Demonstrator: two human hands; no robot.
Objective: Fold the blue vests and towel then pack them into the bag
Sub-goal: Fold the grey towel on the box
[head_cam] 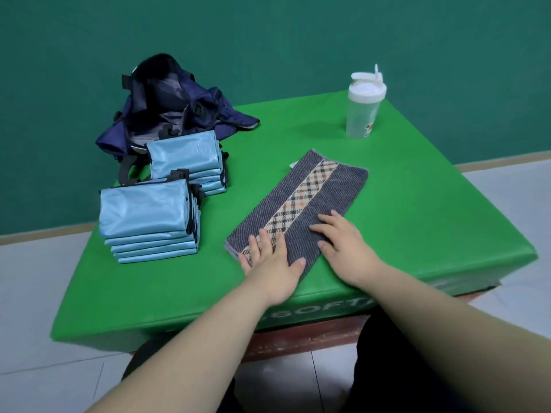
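The green padded table [417, 222] is carrying everything, and its smooth cover is probably giving little grip, so cloth pushed toward the front edge may be sliding off. At the far left corner the navy bag [167, 114] is slumping with its mouth partly open. The sides are sagging inward, so a stack pushed in with one hand is likely catching on the rim and spilling. Just in front of it the far stack [185, 153] of folded blue vests is standing, though I cannot tell if it is touching the bag. The near stack of folded blue vests [143, 216] is sitting close to the left edge. Both piles are looking shiny and slippery, so lifting a whole pile at once is risking that the layers are fanning out and unfolding. The striped towel [328, 189] is lying in the middle of the table as a long, narrow strip, with its near end close to the front edge. The shaker bottle [362, 108] is standing well apart at the back with its cap flipped up, so a wide sweep of the towel could be knocking it over. The left hand [268, 260] and the right hand [343, 245] are pressing flat on the towel's near end, fingers straight and grasping nothing. If they are lifting off together, the fold may be springing open.
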